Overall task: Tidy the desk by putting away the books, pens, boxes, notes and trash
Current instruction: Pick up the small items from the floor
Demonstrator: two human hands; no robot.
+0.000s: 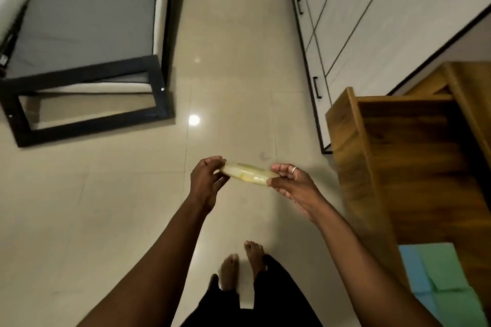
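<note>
A pale yellow, see-through plastic wrapper (249,173) is stretched between both hands above the tiled floor. My left hand (206,180) pinches its left end with curled fingers. My right hand (289,180), which wears a ring, pinches the right end between thumb and fingers. The wrapper's contents are blurred and I cannot make them out.
A wooden desk (414,156) stands at the right, with blue and green pads (446,273) on it near the bottom right. White cabinets (358,21) line the far right. A bed with a grey mattress (79,21) and dark frame (87,103) fills the upper left. My bare feet (241,265) stand on the floor.
</note>
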